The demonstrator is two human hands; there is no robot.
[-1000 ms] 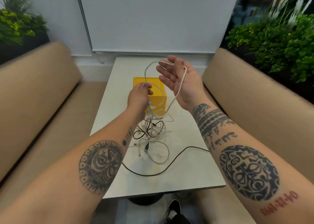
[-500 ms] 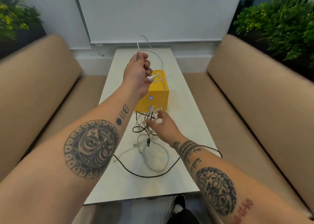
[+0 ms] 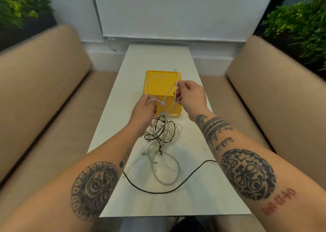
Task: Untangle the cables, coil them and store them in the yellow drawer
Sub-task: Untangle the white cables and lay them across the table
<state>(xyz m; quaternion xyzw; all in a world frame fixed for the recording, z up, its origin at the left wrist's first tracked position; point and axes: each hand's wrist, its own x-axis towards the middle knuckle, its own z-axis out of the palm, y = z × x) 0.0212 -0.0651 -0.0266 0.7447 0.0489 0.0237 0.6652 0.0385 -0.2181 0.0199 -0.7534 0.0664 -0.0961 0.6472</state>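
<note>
While hands [image 3: 144, 111] [image 3: 192, 97] pinch cable [image 3: 169, 92], tangle's [image 3: 162, 131] on tbl [image 3: 194, 187].

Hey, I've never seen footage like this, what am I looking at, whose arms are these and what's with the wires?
No machine here: a person works with bare hands. The pictures come from one wide-angle camera worn on the head, looking forward and down, so the arms reach in from below. The left hand and right hand each pinch a white cable, lifted in a loop above a yellow box. That box stands on a pale table. Nearer lies a tangle of white and black cables, with one black cable trailing across the table. Beige benches flank it.
</note>
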